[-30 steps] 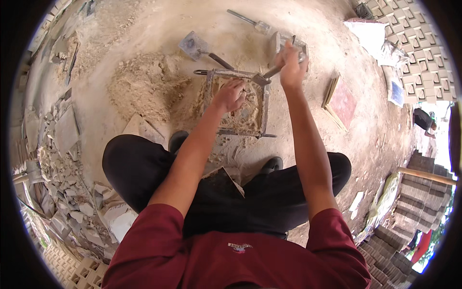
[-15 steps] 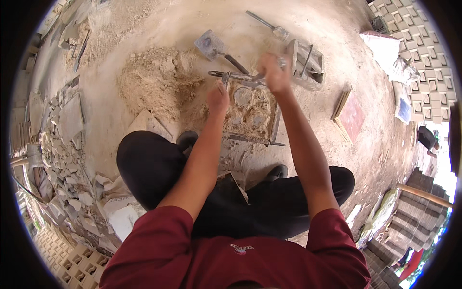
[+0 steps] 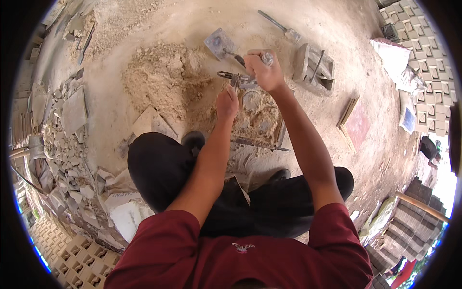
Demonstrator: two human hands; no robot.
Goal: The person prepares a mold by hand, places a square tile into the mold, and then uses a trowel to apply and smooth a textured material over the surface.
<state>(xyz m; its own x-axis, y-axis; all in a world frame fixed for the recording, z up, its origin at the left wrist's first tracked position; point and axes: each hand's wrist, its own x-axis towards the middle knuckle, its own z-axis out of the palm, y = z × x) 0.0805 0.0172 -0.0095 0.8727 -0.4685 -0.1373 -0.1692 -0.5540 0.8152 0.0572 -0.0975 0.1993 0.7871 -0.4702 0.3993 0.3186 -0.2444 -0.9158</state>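
Silvery tool (image 3: 267, 59) (round-ended) in right hand (image 3: 264, 72); crumbly soil (image 3: 260, 115) near.

I've got a maroon tee (image 3: 221, 267) on cam, short L slv (image 3: 166, 236) & R slv (image 3: 332, 231), w/ small pale-and-pink chest emblem (image 3: 243, 247); blk trousers (image 3: 161, 166); dark shoes (image 3: 194, 140), details too small to tell; L hand (image 3: 227, 103) & R hand (image 3: 266, 72) both bare.

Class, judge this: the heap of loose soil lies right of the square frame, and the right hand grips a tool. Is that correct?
Not quite: the heap of loose soil lies left of the square frame, as the head view shows. The right hand does grip a tool.
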